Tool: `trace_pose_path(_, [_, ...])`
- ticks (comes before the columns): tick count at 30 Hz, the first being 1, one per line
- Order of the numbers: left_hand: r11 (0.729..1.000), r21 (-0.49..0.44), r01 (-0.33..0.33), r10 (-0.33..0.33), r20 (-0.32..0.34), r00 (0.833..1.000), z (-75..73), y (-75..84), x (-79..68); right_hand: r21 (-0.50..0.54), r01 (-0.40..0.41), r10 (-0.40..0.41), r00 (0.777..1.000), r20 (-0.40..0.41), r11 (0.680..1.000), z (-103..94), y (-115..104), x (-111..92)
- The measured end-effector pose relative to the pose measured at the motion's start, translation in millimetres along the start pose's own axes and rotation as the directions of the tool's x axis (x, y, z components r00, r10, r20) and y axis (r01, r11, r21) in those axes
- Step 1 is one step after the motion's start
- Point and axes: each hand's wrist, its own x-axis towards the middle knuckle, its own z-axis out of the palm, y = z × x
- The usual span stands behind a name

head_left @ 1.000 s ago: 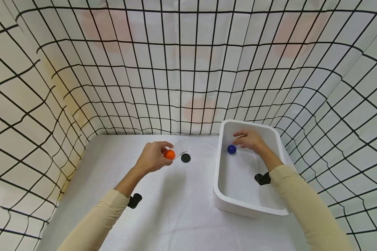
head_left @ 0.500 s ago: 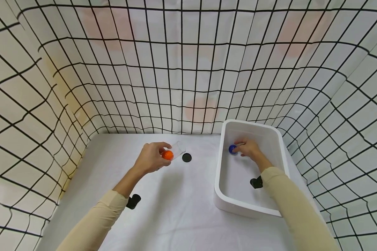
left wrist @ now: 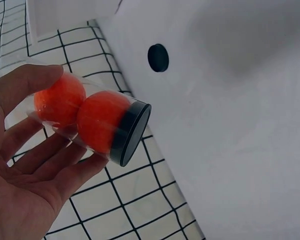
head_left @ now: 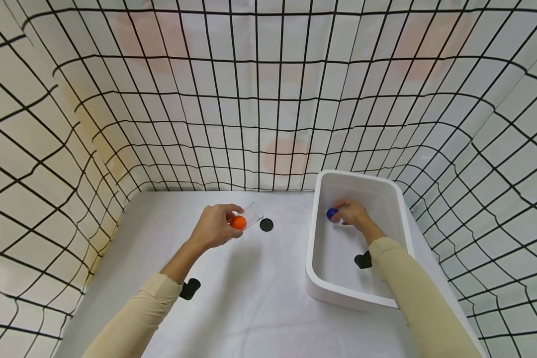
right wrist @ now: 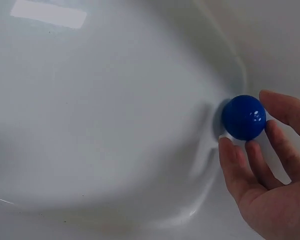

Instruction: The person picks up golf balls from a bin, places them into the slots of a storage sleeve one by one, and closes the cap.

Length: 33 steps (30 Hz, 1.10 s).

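My left hand [head_left: 212, 226] grips a clear plastic tube [head_left: 253, 215], held tilted above the white table. Two orange balls [left wrist: 102, 120] sit one behind the other inside it, and a black cap [left wrist: 136, 134] closes the end nearer my wrist camera. The other end looks uncapped in the head view. Inside the white tub, my right hand [head_left: 352, 214] has its thumb and fingertips around a blue ball [right wrist: 244, 117] near a corner of the tub floor. Part of that ball is hidden by the fingers in the head view.
A loose black cap [head_left: 266, 224] lies on the table [head_left: 259, 308] between the tube and the white tub [head_left: 311, 248]. The tub's raised walls surround my right hand. Black netting [head_left: 277, 129] over white sheeting encloses the back and both sides.
My right hand has come down and left onto the blue ball, and its fingers have closed around it. My left hand has barely shifted, still holding the tube.
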Motion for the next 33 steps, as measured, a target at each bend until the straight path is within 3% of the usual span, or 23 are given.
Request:
trace_pose_path(19, [1.000, -0.016, 0.014, -0.014, 0.000, 1.000, -2.6, -3.0, -3.1, 0.022, -0.019, 0.020, 0.999, -0.036, 1.000, 5.1, 0, 2])
trace_pose_path(33, [0.999, -0.027, 0.027, -0.027, 0.004, 1.000, -3.6, -6.4, -5.1, -0.058, -0.020, 0.018, 0.999, -0.029, 0.998, 12.4, 12, 9])
